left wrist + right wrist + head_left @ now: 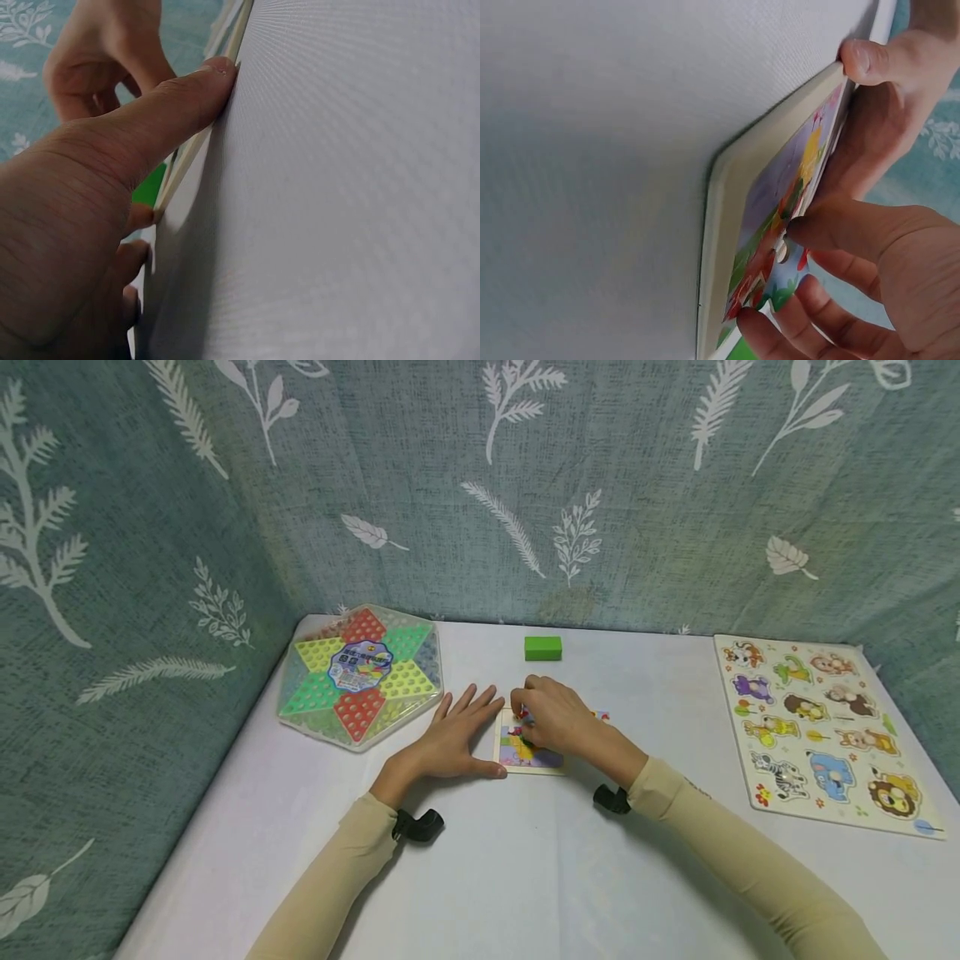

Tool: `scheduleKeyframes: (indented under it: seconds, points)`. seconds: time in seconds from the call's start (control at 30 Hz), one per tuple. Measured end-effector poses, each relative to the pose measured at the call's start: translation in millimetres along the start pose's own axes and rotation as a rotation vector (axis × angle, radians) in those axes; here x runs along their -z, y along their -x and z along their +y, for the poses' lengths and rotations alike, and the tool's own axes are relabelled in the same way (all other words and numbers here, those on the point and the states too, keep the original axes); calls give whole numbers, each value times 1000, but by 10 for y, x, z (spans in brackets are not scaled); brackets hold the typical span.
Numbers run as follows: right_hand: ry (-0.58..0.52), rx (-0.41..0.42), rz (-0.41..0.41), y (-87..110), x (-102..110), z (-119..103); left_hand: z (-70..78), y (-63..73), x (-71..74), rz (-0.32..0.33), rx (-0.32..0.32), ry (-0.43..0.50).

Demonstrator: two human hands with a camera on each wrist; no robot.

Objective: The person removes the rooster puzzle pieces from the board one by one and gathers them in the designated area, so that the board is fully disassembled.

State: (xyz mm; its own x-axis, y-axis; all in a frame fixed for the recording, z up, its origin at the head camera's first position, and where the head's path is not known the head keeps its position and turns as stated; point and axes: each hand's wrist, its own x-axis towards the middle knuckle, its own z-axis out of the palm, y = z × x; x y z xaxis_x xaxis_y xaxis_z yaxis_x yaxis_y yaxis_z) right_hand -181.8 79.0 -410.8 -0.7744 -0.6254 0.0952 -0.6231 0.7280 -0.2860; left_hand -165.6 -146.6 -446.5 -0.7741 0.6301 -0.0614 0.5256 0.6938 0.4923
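A small jigsaw puzzle in a pale wooden frame lies on the white table, its picture in purple, yellow, red and green. My left hand is spread flat at the frame's left side; in the left wrist view its thumb rests on the frame's edge. Over the puzzle's middle, my right hand has its fingers bent. The right wrist view shows its thumb and fingertips pinching a jigsaw piece whose knobbed edge stands up from the picture. The hand covers part of the puzzle in the head view.
A green block lies behind the puzzle. To the left is a hexagonal Chinese checkers board with colored triangles. A large animal peg board lies to the right. Leaf-patterned cloth walls the back and left.
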Motion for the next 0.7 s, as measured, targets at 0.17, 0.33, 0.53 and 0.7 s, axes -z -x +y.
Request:
scheduleKeyframes:
  seconds: [0.17, 0.33, 0.53, 0.7]
  points:
    - [-20, 1, 15, 6, 48, 26, 16, -5, 9, -6, -3, 1]
    - [-43, 5, 14, 22, 120, 26, 7, 1, 1, -7, -1, -6]
    - [-45, 16, -11, 71, 194, 22, -4, 7, -9, -6, 3, -3]
    - [-46, 14, -9, 123, 253, 24, -13, 3, -14, 2, -1, 1]
